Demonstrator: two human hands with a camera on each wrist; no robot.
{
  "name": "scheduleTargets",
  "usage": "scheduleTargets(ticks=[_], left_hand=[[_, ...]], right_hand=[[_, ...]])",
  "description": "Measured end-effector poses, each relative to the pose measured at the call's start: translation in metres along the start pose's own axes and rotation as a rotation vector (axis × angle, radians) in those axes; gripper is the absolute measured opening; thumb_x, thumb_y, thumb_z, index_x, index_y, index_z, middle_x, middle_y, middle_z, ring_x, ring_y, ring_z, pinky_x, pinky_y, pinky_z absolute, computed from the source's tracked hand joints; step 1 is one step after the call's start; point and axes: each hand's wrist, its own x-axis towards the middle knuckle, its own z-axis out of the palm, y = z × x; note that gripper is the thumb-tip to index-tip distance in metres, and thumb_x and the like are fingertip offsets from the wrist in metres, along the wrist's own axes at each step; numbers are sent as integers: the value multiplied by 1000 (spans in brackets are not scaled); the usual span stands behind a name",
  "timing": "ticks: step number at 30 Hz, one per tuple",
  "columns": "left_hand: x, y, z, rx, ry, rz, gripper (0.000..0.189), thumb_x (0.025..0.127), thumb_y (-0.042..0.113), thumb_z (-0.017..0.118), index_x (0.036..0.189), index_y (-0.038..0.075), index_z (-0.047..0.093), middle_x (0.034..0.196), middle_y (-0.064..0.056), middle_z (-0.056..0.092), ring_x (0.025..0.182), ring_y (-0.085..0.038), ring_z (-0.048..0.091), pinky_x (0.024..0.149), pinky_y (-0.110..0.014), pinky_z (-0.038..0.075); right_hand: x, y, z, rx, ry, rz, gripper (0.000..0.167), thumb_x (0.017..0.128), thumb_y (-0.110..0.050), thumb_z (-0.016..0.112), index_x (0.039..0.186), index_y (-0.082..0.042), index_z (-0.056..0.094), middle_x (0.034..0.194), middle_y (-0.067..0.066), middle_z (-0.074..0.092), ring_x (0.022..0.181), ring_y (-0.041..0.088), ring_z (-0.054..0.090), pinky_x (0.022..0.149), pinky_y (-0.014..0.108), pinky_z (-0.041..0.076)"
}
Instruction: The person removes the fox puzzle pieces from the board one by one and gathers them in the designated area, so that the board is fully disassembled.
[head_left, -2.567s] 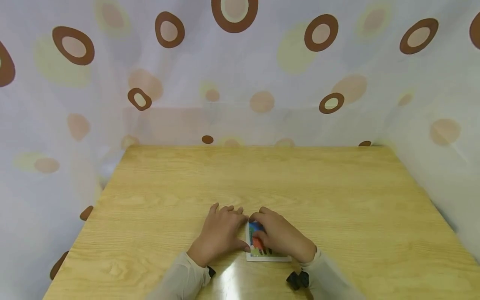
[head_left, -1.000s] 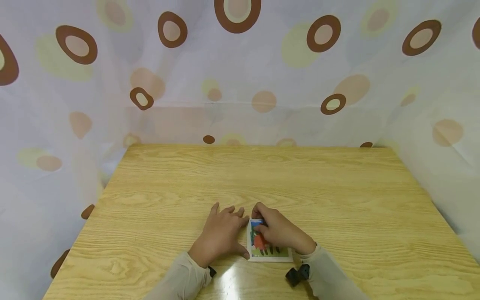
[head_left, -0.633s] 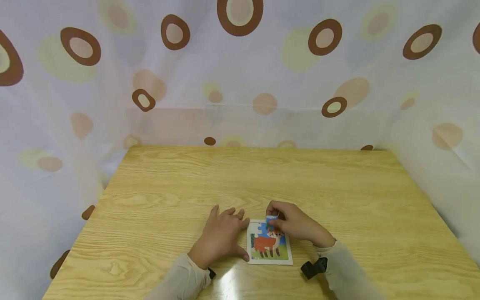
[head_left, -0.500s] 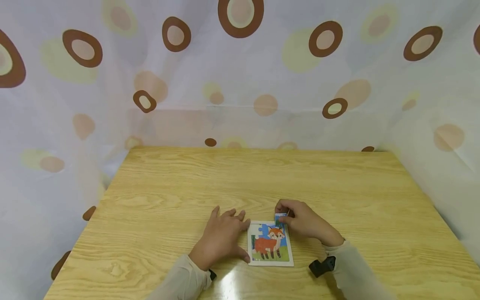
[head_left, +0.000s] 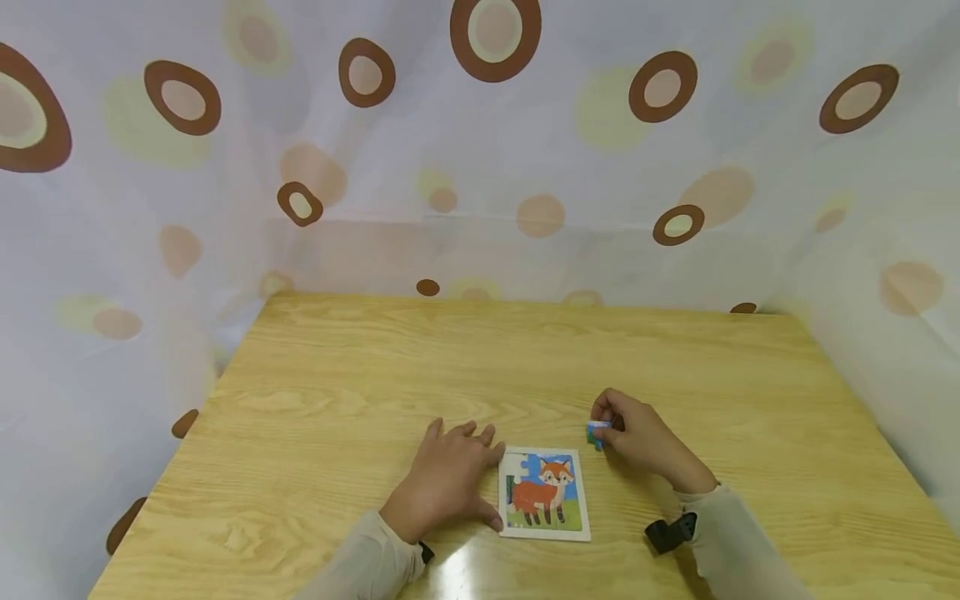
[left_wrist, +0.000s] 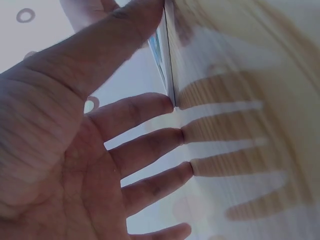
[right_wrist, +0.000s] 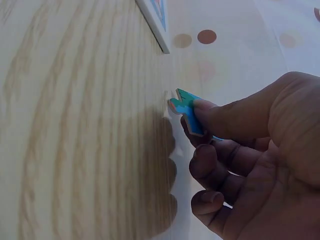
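A small square jigsaw puzzle (head_left: 545,493) with a red fox picture and a white frame lies on the wooden table. At its upper left a pale gap shows in the picture. My left hand (head_left: 446,479) rests at the frame's left side, fingers spread, with the thumb and index fingertips right at the edge. In the left wrist view the frame (left_wrist: 170,60) is seen edge-on beside the thumb. My right hand (head_left: 643,435) pinches a blue and green puzzle piece (right_wrist: 190,111) between thumb and fingers, to the right of the puzzle and close over the table.
The wooden table (head_left: 420,358) stretches around the puzzle. Behind and beside it hangs a pale curtain (head_left: 480,150) with brown ring patterns. A black device (head_left: 670,533) sits on the right wrist.
My right hand has lifted the piece from the puzzle's upper left and carried it right, past the frame, uncovering the fox and the gap. The left hand stays at the frame's edge.
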Motion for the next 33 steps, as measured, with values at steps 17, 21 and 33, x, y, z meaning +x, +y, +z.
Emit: scheduleTargets(ticks=[17, 21, 33], left_hand=[[-3, 2, 1, -11, 1, 10, 107, 58, 79, 83, 145, 21, 63, 154, -7, 53, 141, -32, 49, 106, -63, 41], [-4, 2, 1, 0, 4, 9, 107, 57, 79, 83, 144, 21, 63, 153, -7, 54, 141, -32, 49, 106, -63, 42], [-4, 2, 2, 2, 22, 12, 105, 57, 78, 84, 143, 21, 64, 152, -7, 55, 140, -33, 50, 105, -63, 42]], right_hand=[[2, 3, 3, -133, 18, 5, 13, 94, 5, 68, 94, -3, 58, 91, 8, 53, 79, 19, 49, 70, 34, 44], [2, 4, 4, -131, 11, 9, 12, 95, 4, 68, 95, -3, 59, 92, 7, 53, 79, 18, 50, 70, 34, 46], [-2, -2, 10, -186, 44, 24, 15, 96, 5, 66, 96, -7, 57, 95, 10, 47, 83, 22, 50, 73, 40, 47]])
